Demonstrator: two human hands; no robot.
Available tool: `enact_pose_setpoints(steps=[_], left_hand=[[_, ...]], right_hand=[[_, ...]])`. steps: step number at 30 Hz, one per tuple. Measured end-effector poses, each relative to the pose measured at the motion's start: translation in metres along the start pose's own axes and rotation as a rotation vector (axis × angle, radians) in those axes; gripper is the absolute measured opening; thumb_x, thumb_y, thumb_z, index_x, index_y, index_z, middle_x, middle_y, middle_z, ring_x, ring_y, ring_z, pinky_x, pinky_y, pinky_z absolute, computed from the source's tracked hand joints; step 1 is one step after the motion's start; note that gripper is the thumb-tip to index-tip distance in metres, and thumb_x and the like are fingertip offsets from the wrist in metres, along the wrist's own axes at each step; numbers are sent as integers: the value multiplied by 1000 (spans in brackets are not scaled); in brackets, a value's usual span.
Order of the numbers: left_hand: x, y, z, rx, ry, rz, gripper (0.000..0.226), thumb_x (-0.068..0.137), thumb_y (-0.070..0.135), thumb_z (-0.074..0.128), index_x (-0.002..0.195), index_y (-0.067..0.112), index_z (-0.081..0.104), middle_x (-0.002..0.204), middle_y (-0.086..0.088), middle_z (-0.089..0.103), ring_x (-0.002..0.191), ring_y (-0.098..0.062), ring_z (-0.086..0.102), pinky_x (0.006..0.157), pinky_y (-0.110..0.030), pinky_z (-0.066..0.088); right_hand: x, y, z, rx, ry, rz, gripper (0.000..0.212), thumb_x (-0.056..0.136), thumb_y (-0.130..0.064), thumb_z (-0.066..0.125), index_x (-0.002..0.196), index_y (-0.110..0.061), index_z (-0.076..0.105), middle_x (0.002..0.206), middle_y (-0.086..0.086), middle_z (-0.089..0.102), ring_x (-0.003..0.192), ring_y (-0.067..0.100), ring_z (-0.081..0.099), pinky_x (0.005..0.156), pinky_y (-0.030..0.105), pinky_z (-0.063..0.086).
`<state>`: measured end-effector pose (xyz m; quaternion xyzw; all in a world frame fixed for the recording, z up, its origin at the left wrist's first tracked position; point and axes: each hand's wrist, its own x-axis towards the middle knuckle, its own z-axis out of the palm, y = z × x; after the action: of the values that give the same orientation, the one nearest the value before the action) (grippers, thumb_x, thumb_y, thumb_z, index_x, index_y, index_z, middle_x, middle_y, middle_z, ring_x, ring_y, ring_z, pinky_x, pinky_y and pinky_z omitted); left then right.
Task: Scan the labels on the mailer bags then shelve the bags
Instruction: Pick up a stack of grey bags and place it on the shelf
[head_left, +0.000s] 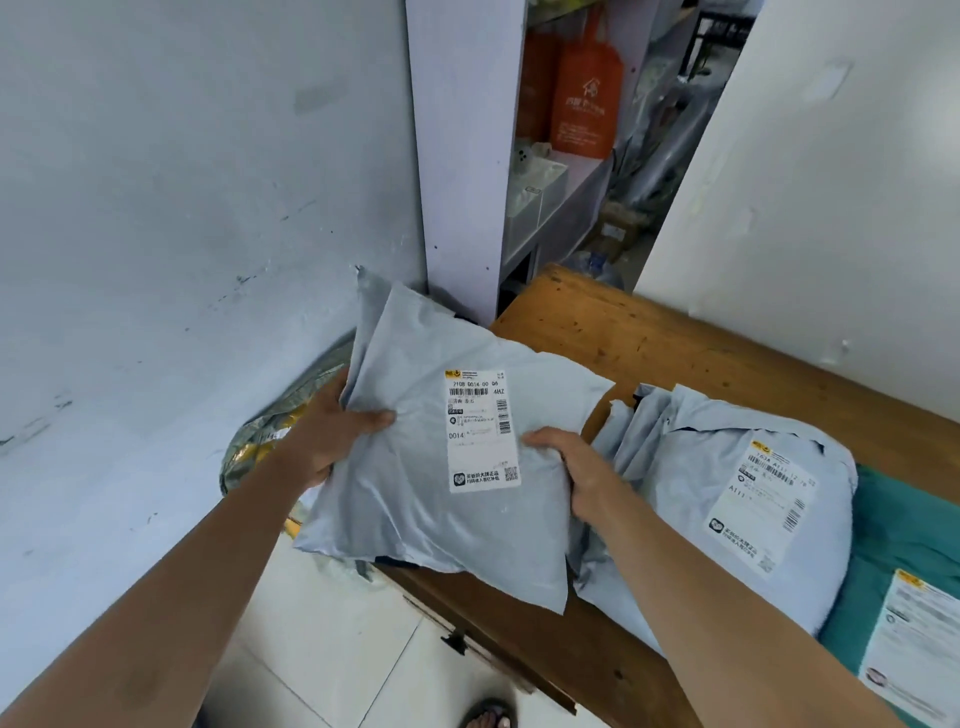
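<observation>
So both hands are on one grey mailer bag (415, 493) right now. My left hand (332, 431) grips its left edge, thumb lying flat on top and the rest of the fingers curled underneath. My right hand (576, 473) grips the right edge the same way, thumb over the top. The bag sits between the two hands, face up, with its near end hanging off the corner of the wooden table (675, 353). Its long axis runs away from me, leaning a bit toward the left-hand side at the far end. There might be another bag tucked under it, can't tell.

The label (480, 431) is closer to my right thumb than my left, barcode end farthest from me, and it reads upright. No scanner anywhere that I can see, so I'd guess the scan isn't done.

The shelf unit (467, 156) stands straight past the bag's far end, its open side ahead of my right hand, so that arm looks nearer for shelving. An orange tote bag (587, 98) sits up in there.

Just outside my right hand lies a second mailer bag (727, 571), label up, with a teal bag (904, 525) beyond it. Under my left wrist there's a yellow-and-silver packet (260, 447).
</observation>
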<state>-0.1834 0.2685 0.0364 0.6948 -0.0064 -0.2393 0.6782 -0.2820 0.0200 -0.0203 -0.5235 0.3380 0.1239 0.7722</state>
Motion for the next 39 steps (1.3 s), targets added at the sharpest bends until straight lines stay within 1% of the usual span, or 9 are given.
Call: enact_pose_setpoints(steps=[9, 15, 18, 24, 31, 34, 35, 36, 39], left_hand=[[-58, 151, 81, 476, -394, 536, 54, 66, -5, 77, 103, 30, 60, 90, 26, 68, 86, 11, 61, 73, -6, 45], [-111, 238, 159, 626, -649, 828, 54, 66, -6, 76, 102, 31, 59, 92, 30, 66, 86, 14, 60, 72, -3, 44], [-129, 267, 196, 564, -758, 917, 57, 60, 2, 77, 107, 30, 60, 97, 26, 68, 90, 10, 63, 73, -6, 48], [-128, 282, 271, 338, -908, 947, 68, 59, -9, 80, 101, 42, 62, 98, 28, 69, 93, 9, 64, 74, -10, 51], [-196, 283, 374, 489, -1399, 1106, 93, 52, 11, 83, 135, 25, 45, 123, 16, 63, 114, 0, 59, 88, -12, 47], [-255, 278, 417, 591, -1624, 1189, 69, 59, 2, 77, 123, 20, 56, 114, 21, 66, 107, 3, 61, 86, -10, 46], [-270, 277, 431, 578, -1663, 1175, 63, 58, -1, 75, 114, 23, 62, 106, 21, 69, 100, 3, 64, 82, -9, 46], [-281, 275, 446, 547, -1681, 1145, 58, 55, -4, 74, 105, 25, 69, 100, 18, 72, 95, 1, 66, 78, -10, 47], [-300, 259, 488, 372, -1717, 995, 51, 46, -10, 74, 88, 18, 77, 91, 5, 75, 86, -9, 70, 72, -16, 51]], right_hand=[[-42, -20, -6, 546, -174, -298, 91, 29, -20, 92, 116, -6, 67, 111, 17, 70, 100, 36, 66, 90, 46, 51], [-97, -86, -43, 742, -160, -665, 64, 25, -19, 92, 87, -10, 78, 91, 15, 74, 82, 31, 72, 72, 40, 59], [-138, -113, -77, 764, -123, -788, 68, 27, -24, 94, 92, -12, 77, 98, 13, 71, 88, 30, 70, 82, 42, 55], [-232, -129, -158, 772, 56, -969, 107, 47, -29, 91, 142, -9, 46, 145, 18, 47, 133, 38, 44, 112, 56, 30], [-331, -105, -235, 770, 340, -1143, 78, 22, -32, 96, 93, -9, 73, 89, 15, 73, 79, 32, 70, 73, 41, 55], [-372, -83, -261, 833, 510, -1181, 32, 83, -26, 70, 109, -8, 69, 93, 14, 66, 70, 25, 67, 52, 24, 55], [-386, -74, -272, 845, 535, -1201, 33, 91, -21, 60, 119, -4, 64, 99, 20, 66, 70, 27, 63, 54, 25, 55], [-402, -65, -281, 828, 519, -1202, 43, 84, -28, 69, 119, -2, 67, 103, 24, 68, 71, 29, 64, 61, 30, 55], [-454, -36, -320, 746, 501, -1286, 36, 37, -30, 91, 67, -14, 80, 76, 13, 75, 66, 27, 72, 76, 41, 50]])
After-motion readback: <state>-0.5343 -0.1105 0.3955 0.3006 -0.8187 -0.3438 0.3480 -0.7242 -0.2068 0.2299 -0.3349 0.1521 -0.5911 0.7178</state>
